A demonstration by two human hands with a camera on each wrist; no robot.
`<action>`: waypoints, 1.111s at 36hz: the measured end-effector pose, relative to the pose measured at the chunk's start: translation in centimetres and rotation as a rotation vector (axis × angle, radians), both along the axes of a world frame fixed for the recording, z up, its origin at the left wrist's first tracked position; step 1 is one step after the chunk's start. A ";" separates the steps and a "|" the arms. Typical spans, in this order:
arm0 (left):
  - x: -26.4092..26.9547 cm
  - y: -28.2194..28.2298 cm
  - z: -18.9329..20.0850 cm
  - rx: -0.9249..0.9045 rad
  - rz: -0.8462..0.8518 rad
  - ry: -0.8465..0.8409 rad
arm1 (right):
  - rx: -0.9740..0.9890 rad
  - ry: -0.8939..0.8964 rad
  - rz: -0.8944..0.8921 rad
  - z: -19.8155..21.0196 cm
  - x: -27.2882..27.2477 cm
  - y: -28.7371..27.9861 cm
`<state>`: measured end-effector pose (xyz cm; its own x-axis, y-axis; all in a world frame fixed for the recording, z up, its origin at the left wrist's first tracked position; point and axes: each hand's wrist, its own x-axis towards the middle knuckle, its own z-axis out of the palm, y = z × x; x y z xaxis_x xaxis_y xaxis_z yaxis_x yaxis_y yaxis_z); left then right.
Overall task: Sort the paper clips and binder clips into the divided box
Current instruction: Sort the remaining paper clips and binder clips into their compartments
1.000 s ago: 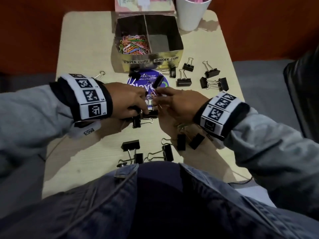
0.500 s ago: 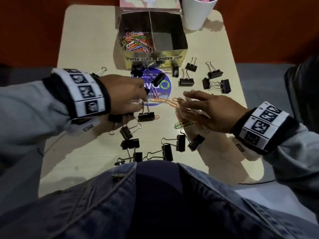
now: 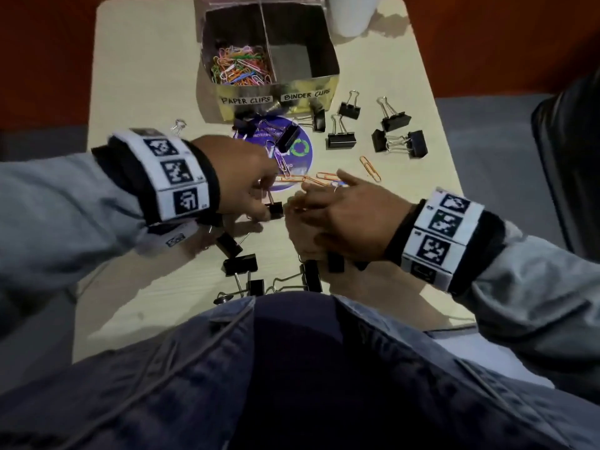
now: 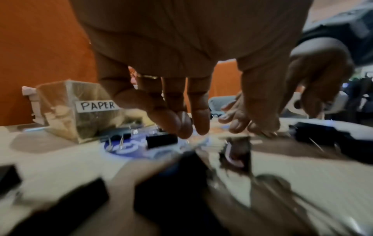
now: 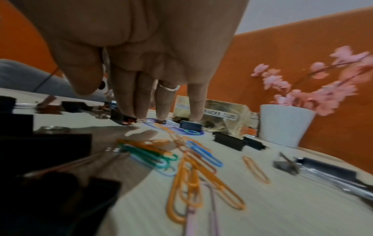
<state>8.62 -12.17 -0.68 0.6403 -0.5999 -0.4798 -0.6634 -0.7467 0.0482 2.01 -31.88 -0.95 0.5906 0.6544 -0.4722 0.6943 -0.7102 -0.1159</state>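
Left hand fingers curled down over small binder clip, grasp unclear. Right hand flat, fingers straight over loose paper clips. Divided box beyond, on table.

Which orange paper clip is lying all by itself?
The orange paper clip out toward the right side of the table, just below the pair of black binder clips. The others overlap beside the right hand.

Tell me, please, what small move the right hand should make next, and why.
Probably close the right hand on the loose paper clips lying under it. Its fingers are straight and hold nothing, the clips are still on the table, and the PAPER CLIPS compartment already holds the others.
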 end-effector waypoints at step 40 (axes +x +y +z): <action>-2.9 1.3 -1.4 -0.009 0.049 0.016 | -0.083 -0.014 -0.045 0.2 0.1 -0.4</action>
<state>5.69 -10.85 -2.10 0.6615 -0.5722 -0.4848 -0.6248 -0.7780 0.0657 2.16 -32.30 -0.75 0.6255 0.5858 -0.5154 0.6625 -0.7477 -0.0458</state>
